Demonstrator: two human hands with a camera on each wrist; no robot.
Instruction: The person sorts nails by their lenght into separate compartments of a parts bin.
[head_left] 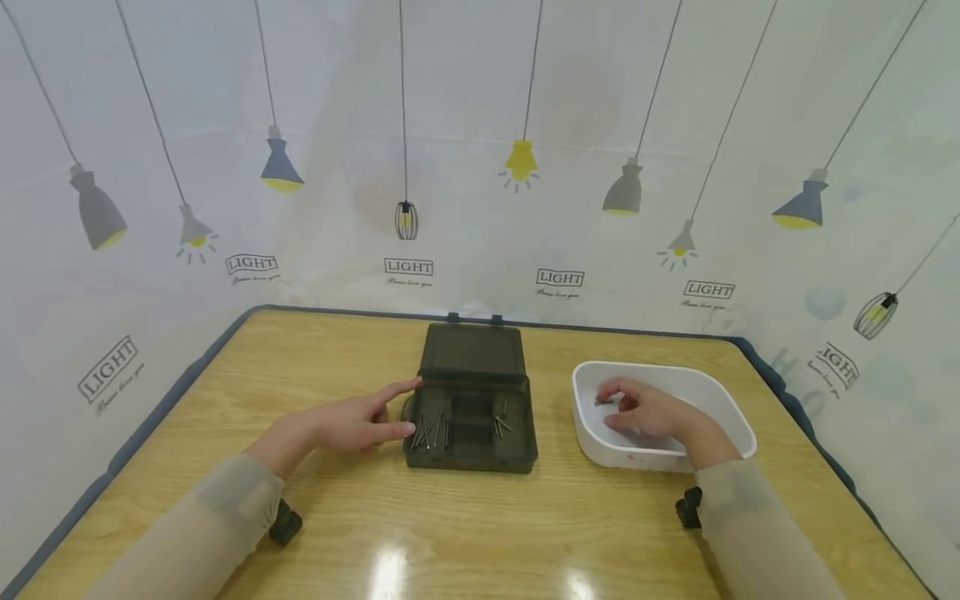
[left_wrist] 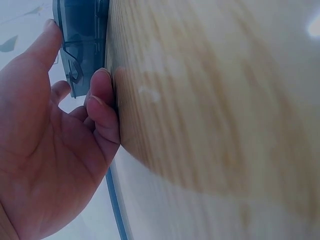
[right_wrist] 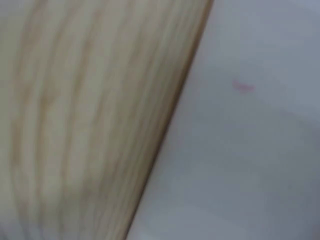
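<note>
In the head view a dark, see-through compartment box (head_left: 495, 457) lies on the table with its lid (head_left: 474, 350) raised at the back. Thin metal pieces like nails or screws (head_left: 438, 433) lie in its left compartment, and several shorter ones (head_left: 500, 421) in a right one. My left hand (head_left: 348, 423) touches the box's left side with index finger and thumb spread; its other fingers bend against the tabletop. Inside a white tub (head_left: 705, 392), my right hand (head_left: 648, 411) reaches down, thumb and index fingertips apart. A small metal piece (head_left: 602, 403) is at the index fingertip.
The wooden table (head_left: 300, 358) has a dark edge and meets a printed cloth backdrop (head_left: 465, 233) behind and at both sides. In the right wrist view, the tub's outer wall (right_wrist: 240, 150) with a pinkish mark fills the right part, beside blurred wood.
</note>
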